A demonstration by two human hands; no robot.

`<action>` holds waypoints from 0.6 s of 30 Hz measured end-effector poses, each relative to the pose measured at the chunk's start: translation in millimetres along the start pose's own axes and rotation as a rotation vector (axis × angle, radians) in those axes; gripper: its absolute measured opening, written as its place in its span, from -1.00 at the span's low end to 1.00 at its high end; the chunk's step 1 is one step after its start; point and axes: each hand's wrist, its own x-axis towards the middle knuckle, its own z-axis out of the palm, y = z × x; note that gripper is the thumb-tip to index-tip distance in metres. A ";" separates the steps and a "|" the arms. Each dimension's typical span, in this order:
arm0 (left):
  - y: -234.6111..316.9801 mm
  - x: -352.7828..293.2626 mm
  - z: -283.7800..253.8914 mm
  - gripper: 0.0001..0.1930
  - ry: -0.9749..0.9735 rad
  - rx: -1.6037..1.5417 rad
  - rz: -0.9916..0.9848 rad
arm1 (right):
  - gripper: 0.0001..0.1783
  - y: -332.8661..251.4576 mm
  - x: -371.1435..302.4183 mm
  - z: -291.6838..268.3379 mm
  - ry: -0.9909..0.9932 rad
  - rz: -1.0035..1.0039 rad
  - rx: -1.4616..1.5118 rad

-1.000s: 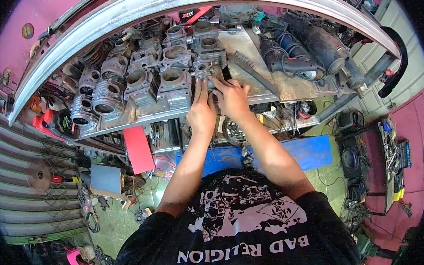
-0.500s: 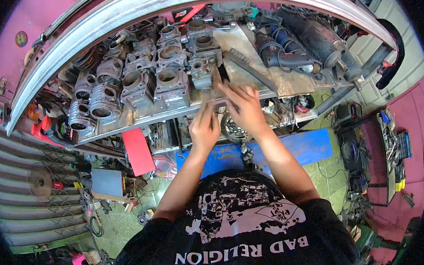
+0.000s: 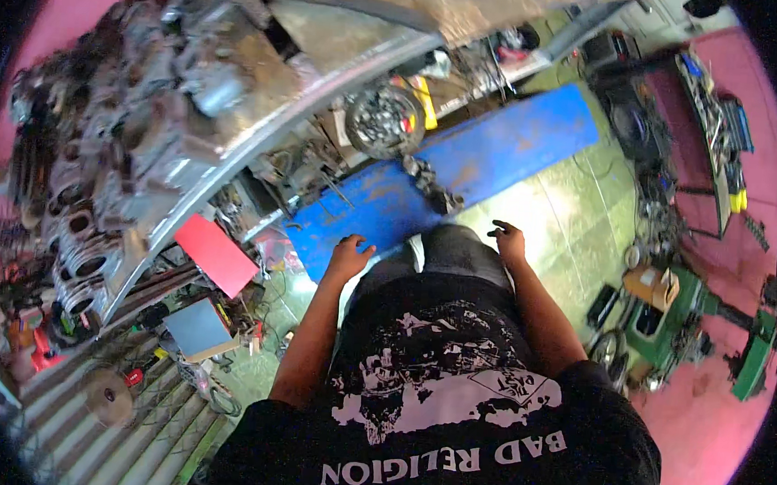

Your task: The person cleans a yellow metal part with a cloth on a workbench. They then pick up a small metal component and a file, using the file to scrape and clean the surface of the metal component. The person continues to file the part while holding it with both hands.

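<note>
While both hands were up on the counter point(image 3: 327, 88) working at the engine parts a second ago, now they're hanging down by the person's thighs, nowhere near the metal. So the whole view has swung too: the counter has slid off to the upper left and the floor fills the middle.

Left hand point(image 3: 349, 256) sits just above the left thigh, fingers loosely spread, nothing in its grip. Right hand point(image 3: 509, 242) is out beside the right thigh, fingers half curled, also holding nothing (I can't spot any tool in either one). Two hands, both open and free.

Closest thing to them is the blue board point(image 3: 464, 172), one long plank lying on the floor just in front of the knees, with a small dark clump of metal bits point(image 3: 432, 185) resting on it. The left hand overlaps its near edge in the picture, though I can't tell if it actually touches.

The engine cylinders point(image 3: 82, 241) are still lined up on the counter's left end. I can count maybe four or five open bores, the rest is too blurred to count. One red flat panel point(image 3: 217, 254) leans under the counter edge, one light blue box point(image 3: 198, 329) sits below that, and one round wheel-like part point(image 3: 384, 118) hangs under the counter.
</note>
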 end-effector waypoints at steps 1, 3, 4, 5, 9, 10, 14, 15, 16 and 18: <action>-9.9 5.5 15.0 -0.48 -0.063 0.026 -0.020 | -0.55 14.7 1.1 -4.3 -0.038 0.034 -0.037; -17.8 17.9 39.9 -0.46 -0.129 0.043 0.004 | -0.55 38.2 10.5 -7.2 -0.079 0.065 -0.141; -18.2 23.7 53.2 -0.45 -0.163 0.053 -0.015 | -0.55 49.6 17.2 -7.8 -0.096 0.087 -0.205; -11.8 29.8 65.1 -0.45 -0.173 0.053 -0.034 | -0.50 52.3 26.5 -5.3 -0.122 0.076 -0.267; 19.6 63.0 121.1 -0.37 -0.173 0.017 -0.053 | -0.13 75.9 70.7 16.3 -0.262 -0.120 -0.382; 21.0 75.2 139.9 -0.30 -0.167 -0.054 -0.067 | -0.01 70.0 79.3 24.3 -0.286 -0.177 -0.437; 63.2 110.5 192.4 -0.01 -0.264 -0.718 -0.578 | 0.23 35.7 123.7 54.8 -0.460 -0.140 -0.530; 65.4 115.6 205.4 0.04 -0.275 -0.788 -0.628 | 0.24 28.5 130.0 62.4 -0.469 -0.147 -0.452; 67.9 123.3 217.3 0.09 -0.285 -0.856 -0.672 | 0.26 23.2 137.6 69.3 -0.471 -0.155 -0.372; 71.8 142.1 237.8 0.16 -0.279 -0.886 -0.742 | 0.14 13.7 153.0 83.4 -0.534 -0.156 -0.282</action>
